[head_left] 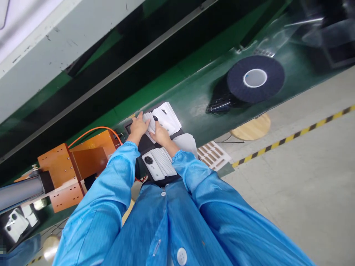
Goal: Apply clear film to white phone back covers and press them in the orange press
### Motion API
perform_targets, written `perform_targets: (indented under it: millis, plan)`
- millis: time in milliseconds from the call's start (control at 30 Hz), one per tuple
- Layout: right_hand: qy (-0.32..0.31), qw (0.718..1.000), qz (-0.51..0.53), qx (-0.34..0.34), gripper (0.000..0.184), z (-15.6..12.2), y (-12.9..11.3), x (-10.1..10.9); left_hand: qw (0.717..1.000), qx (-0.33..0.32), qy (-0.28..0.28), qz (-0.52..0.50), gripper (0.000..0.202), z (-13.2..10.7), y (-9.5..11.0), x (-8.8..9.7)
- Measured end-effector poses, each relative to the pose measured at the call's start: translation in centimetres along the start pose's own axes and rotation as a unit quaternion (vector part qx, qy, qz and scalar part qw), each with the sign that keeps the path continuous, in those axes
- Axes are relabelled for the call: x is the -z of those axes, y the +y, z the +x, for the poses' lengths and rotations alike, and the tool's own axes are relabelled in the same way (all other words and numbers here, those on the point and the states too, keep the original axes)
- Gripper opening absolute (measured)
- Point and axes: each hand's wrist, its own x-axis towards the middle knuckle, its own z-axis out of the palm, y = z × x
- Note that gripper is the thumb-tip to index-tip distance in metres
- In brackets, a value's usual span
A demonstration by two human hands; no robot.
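Observation:
Both hands meet over a black tray [144, 143] that carries several stacks of white phone back covers. Between them stands a small stack of covers [150, 125], with a round dark camera cut-out showing at one edge. My left hand [138, 127] closes around its left side. The fingers of my right hand [161, 135] press on its right side. A fanned stack of covers [169, 116] lies just beyond my right hand. Nearer my body, another fanned stack [158, 163] shows a camera ring on its front piece. To the right rests a plain white stack [186, 143].
An orange machine fixture [88, 155] with a grey cylinder [20, 194] stands at left. A large dark tape roll [256, 78] lies on the green bench [194, 105]. A white slotted rack [213, 155] and a wooden stool [251, 127] are at right. Another tray [8, 240] sits lower left.

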Motion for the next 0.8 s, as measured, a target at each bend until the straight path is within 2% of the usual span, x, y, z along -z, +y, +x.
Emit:
perform_targets:
  millis: [67,167,300,400,467,567,633,700,800]
  plan:
    - [0.013,1.0,0.02,0.015,0.076,0.4,1.0,-0.5,0.999,0.025,0.034,-0.034,0.077,-0.6,-0.2,-0.9]
    - [0.032,0.998,0.046,0.026,0.08,0.8,1.7,-1.7,0.987,0.108,0.084,-0.083,0.075,-1.7,-1.0,-2.4]
    - [0.035,0.997,0.064,0.038,0.092,1.2,2.0,-2.4,0.983,0.142,0.072,-0.094,0.088,-1.9,-1.6,-3.8]
    - [0.045,0.997,0.063,0.033,0.099,0.8,2.5,-1.8,0.983,0.139,0.064,-0.099,0.099,-1.2,-1.4,-4.0]
    - [0.059,0.996,0.048,0.034,0.094,0.1,2.9,-0.8,0.984,0.131,0.062,-0.1,0.097,-0.9,-1.2,-4.0]
    - [0.091,0.994,0.02,0.053,0.072,-0.7,4.0,1.0,0.986,0.111,0.07,-0.1,0.092,-1.1,-0.7,-4.5]
    - [0.139,0.99,0.012,0.021,0.069,-0.8,4.7,1.9,0.986,0.094,0.09,-0.1,0.094,-1.5,-0.5,-5.0]
    - [0.175,0.983,0.009,-0.05,0.079,-0.7,5.4,2.1,0.985,0.083,0.114,-0.1,0.097,-1.9,-0.3,-5.5]
    - [0.156,0.983,-0.023,-0.093,0.093,-0.7,5.9,1.3,0.982,0.098,0.125,-0.105,0.094,-2.1,-0.4,-5.9]
